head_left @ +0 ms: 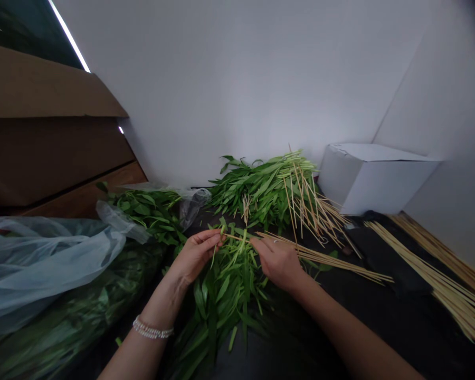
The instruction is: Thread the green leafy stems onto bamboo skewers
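Observation:
My left hand (200, 252), with a beaded bracelet at the wrist, pinches a short green stem (223, 230) between thumb and fingers. To its right, my right hand (279, 259) is closed on thin bamboo skewers (340, 259), whose long ends stick out to the right. One skewer reaches left toward the pinched stem, and a pale green stem (244, 240) crosses it between my hands. Long-leaved greens (221, 295) lie loose below both hands. My right fingertips are partly hidden behind the hand.
Behind lies a heap of greens (257, 182) with several skewers (306, 198) fanned over its right side. A white box (383, 177) stands at the back right, near bundles of sticks (431, 274). Plastic bags (43, 269) of greens and a cardboard box (47, 158) are at left.

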### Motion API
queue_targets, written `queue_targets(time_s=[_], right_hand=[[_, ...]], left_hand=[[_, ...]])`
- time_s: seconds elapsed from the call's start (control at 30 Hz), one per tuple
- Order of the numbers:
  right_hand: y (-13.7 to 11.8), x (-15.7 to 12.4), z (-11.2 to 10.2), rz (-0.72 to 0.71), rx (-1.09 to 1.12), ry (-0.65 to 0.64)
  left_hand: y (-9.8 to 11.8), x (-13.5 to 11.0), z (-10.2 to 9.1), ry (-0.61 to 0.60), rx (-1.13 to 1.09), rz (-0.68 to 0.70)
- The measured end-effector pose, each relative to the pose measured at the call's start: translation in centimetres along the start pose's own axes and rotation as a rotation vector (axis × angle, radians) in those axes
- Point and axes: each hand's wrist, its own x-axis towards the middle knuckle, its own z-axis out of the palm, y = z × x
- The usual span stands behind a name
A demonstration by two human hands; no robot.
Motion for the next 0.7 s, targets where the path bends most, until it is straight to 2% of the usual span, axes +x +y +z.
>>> queue_targets(time_s=[0.33,0.7], right_hand=[[-0.01,-0.05,0.07,0.001,-0.02,-0.009],[-0.22,-0.29,0.46,0.004,-0.004,-0.02]], left_hand=[[0.1,-0.01,0.07,0.027,0.012,0.011],[-0.86,0.36,-0.17,0.034,0.15,0.104]])
